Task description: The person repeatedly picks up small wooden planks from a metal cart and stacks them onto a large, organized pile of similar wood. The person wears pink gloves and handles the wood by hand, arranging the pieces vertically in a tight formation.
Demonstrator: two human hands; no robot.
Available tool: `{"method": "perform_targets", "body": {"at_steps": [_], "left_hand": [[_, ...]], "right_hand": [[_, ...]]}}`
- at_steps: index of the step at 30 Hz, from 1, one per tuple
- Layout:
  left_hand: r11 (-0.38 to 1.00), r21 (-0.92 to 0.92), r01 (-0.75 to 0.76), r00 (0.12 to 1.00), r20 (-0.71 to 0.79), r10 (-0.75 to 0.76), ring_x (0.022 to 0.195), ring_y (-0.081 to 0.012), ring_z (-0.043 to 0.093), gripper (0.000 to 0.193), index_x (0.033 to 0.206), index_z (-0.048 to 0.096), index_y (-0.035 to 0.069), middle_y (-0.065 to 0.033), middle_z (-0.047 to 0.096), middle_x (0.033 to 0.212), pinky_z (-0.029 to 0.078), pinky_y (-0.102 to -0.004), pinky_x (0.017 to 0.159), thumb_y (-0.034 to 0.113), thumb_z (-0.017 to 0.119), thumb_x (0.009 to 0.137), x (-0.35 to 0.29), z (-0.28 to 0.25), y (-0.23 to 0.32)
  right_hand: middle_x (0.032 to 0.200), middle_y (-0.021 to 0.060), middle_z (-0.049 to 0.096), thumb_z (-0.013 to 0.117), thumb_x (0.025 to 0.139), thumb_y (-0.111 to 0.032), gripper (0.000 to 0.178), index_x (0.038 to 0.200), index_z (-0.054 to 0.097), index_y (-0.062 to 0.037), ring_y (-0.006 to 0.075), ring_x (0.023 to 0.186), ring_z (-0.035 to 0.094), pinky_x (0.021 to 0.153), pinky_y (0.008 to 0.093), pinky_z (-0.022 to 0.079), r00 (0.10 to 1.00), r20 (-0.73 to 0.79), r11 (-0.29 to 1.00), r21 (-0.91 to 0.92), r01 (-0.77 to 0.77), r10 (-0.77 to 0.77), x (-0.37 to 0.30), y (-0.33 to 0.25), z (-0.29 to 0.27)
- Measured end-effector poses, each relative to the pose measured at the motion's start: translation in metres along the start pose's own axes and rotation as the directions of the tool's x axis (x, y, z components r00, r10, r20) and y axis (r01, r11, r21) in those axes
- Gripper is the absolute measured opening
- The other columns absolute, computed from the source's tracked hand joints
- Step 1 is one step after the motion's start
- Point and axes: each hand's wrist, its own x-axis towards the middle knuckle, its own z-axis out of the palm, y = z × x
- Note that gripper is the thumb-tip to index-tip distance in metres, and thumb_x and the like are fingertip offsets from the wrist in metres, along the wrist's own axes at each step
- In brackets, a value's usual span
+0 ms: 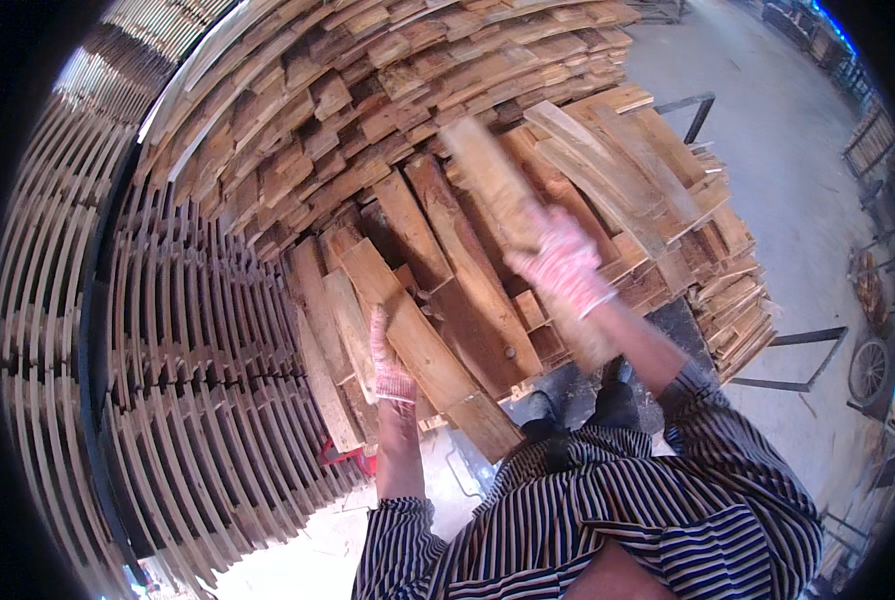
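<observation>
Both my hands wear pale pink-and-white knitted gloves. My left hand (pixel 387 370) is at the left edge of a long flat wooden board (pixel 423 335), its thumb along that edge and its other fingers hidden beneath. This board lies slantwise over the pile, its near end jutting past the front. My right hand (pixel 565 262) is closed round a second wooden board (pixel 488 175), which is smeared by motion and points away from me above the pile. Under both lies a stack of loose boards (pixel 478 325), uneven in length and width.
Behind rises a tall stack of boards (pixel 368 110) with staggered ends. Spaced rows of slats (pixel 208 350) stand at the left, beside a dark post (pixel 98 350). Metal brackets (pixel 803 360) jut out at the right. Concrete floor (pixel 738 110) and a spoked wheel (pixel 869 370) lie beyond.
</observation>
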Motion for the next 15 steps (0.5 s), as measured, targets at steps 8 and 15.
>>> {"method": "perform_targets", "body": {"at_steps": [8, 15], "left_hand": [[0.975, 0.185, -0.127, 0.985, -0.091, 0.145, 0.120, -0.0350, 0.061, 0.081, 0.144, 0.049, 0.004, -0.0162, 0.061, 0.134, 0.050, -0.0494, 0.107, 0.056, 0.074, 0.087, 0.000, 0.011, -0.018], [0.945, 0.286, -0.156, 0.983, -0.046, 0.177, 0.112, -0.0320, 0.065, 0.081, 0.142, 0.051, 0.003, -0.0134, 0.066, 0.125, 0.056, -0.0457, 0.097, 0.065, 0.063, 0.091, 0.005, 0.030, -0.018]], "right_hand": [[0.144, 0.0264, 0.048, 0.070, 0.085, -0.056, 0.081, 0.147, 0.044, -0.0106, 0.0438, 0.125, 0.053, 0.098, 0.0526, 0.049, 0.903, 0.201, 0.922, 0.151, 0.356, -0.381, -0.033, -0.093, 0.009], [0.147, 0.0283, 0.046, 0.070, 0.083, -0.057, 0.089, 0.155, 0.035, -0.0179, 0.0455, 0.135, 0.045, 0.108, 0.0494, 0.045, 0.954, 0.256, 0.971, 0.214, 0.105, -0.159, -0.046, -0.088, 0.038]]}}
